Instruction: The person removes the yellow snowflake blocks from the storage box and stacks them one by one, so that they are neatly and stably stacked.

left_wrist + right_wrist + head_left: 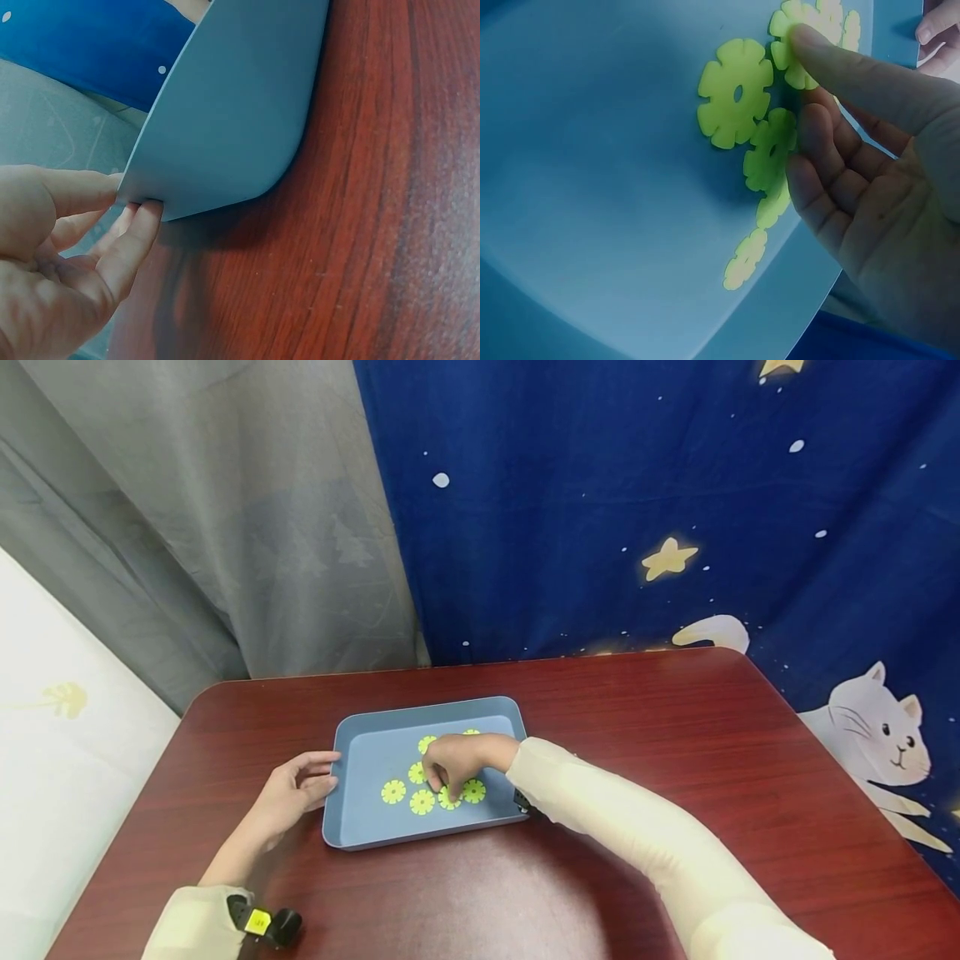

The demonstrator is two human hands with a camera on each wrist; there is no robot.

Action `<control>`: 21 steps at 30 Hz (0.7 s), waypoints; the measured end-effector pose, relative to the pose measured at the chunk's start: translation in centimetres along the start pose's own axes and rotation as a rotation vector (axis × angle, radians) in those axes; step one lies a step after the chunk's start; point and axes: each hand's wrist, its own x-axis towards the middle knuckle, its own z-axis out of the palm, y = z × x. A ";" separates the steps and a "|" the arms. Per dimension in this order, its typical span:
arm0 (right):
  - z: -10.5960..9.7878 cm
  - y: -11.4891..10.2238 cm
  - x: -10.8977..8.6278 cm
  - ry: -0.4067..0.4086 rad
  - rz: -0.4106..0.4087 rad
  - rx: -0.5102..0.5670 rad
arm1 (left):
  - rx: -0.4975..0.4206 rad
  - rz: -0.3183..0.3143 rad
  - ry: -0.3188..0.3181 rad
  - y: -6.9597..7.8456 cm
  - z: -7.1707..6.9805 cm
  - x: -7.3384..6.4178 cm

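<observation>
A shallow blue-grey tray (375, 839) lies on the table with several yellow-green flower-shaped notched discs (422, 802) inside. My left hand (288, 793) holds the tray's left rim; in the left wrist view its fingertips (142, 217) meet the tray wall (225, 112) near a corner. Over the discs, my right hand (457, 760) reaches down and pinches one notched disc (449, 798). The right wrist view shows the thumb (810, 45) on that disc's face, with the other fingers curled below. Another disc (735, 94) lies flat close by. The right hand covers part of the group.
The tray sits on a dark red wooden table (637, 718). Behind it hang a grey curtain (300, 527) and a blue star-patterned curtain (562, 510). A black strap with a yellow label (258, 922) is on the left wrist.
</observation>
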 end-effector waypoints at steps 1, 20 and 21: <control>0.0 0.0 0.0 0.002 -0.001 0.004 | 0.002 -0.001 0.000 0.0 0.0 0.0; -1.9 -0.1 -1.6 0.108 -0.058 0.082 | 0.008 -0.010 0.001 -0.1 0.0 0.0; -2.1 -0.1 -1.7 0.121 -0.058 0.080 | 0.007 -0.009 0.002 -0.1 0.0 0.0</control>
